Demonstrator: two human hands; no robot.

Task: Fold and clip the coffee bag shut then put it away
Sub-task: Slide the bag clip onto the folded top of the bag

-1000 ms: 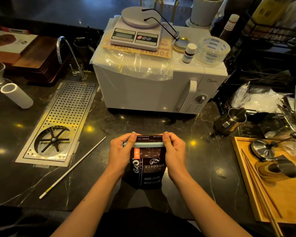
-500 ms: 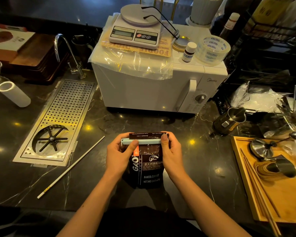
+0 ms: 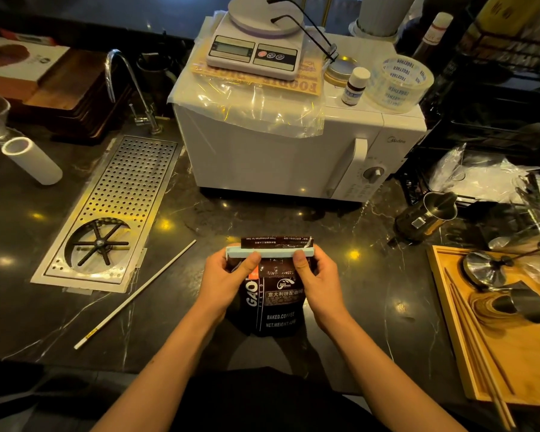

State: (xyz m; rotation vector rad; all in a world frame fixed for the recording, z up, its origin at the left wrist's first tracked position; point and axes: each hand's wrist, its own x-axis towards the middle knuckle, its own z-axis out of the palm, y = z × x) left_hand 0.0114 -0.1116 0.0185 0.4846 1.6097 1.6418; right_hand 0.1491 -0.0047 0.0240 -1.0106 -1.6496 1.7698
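Both hands — left hand (image 3: 228, 277) and right hand (image 3: 317, 275) — pinch the pale clip (image 3: 270, 252) across the soft, crinkly coffee bag (image 3: 273, 302), microwave (image 3: 281, 151) at twelve o'clock; it looks light, best gripped at the stiff clipped top.

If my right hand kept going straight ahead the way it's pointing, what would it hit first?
Probably the microwave. The right hand, holding the clip on the coffee bag, points away across bare counter toward it, though depth is unclear.

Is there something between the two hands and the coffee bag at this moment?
Nothing visible. The left hand and the right hand both touch the coffee bag directly, thumbs pressing the pale blue clip across its folded top.
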